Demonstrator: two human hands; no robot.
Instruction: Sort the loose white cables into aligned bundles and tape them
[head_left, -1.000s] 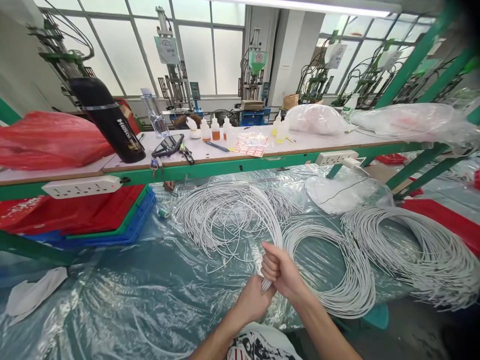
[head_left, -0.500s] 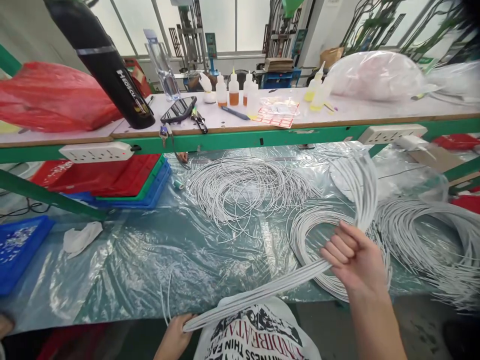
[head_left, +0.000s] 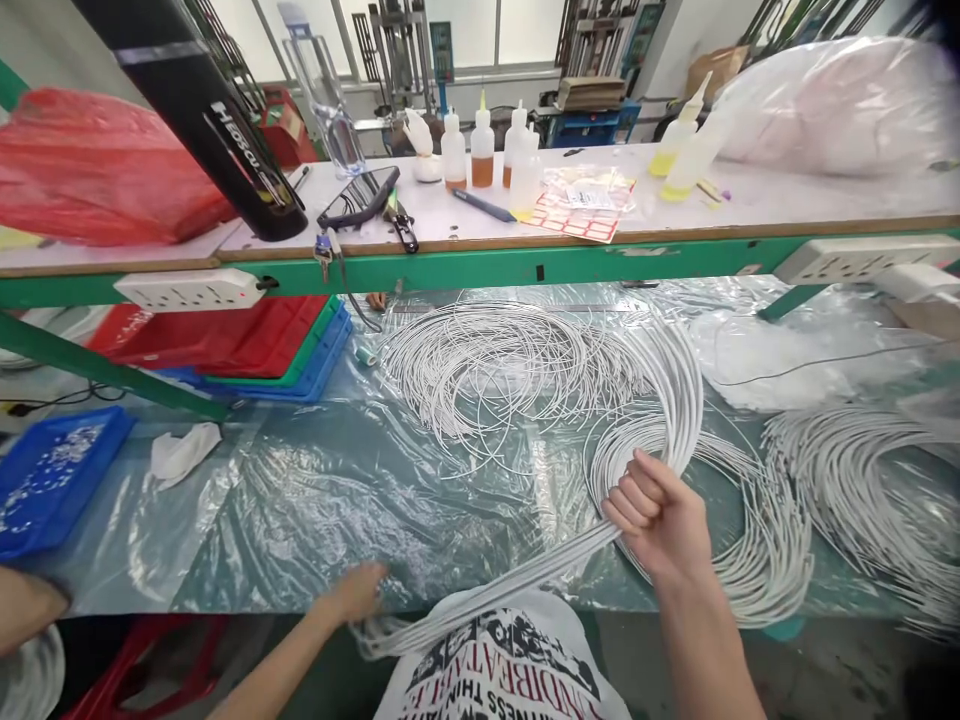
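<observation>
My right hand (head_left: 656,512) is closed in a fist around a bundle of thin white cables (head_left: 517,572). The bundle arches up and back above my fist, and its other end runs down left across my shirt. Just above and beside that lower end is my left hand (head_left: 356,592), smeared by motion, so its fingers cannot be made out. Behind my right fist lies a round coil of white cables (head_left: 772,560). A loose, tangled heap of white cables (head_left: 502,350) spreads over the plastic-covered table (head_left: 300,540).
Another cable coil (head_left: 847,480) lies at the right. Stacked trays (head_left: 300,350), a blue tray (head_left: 56,480) and a white cloth (head_left: 184,452) are at the left. A shelf with a green edge (head_left: 450,270) crosses above the table. Another person's arm (head_left: 26,608) shows lower left.
My left hand has come off the lower end of the bundle and moved slightly up. My right hand still grips the bundle, now a little further left. The view has shifted slightly.
</observation>
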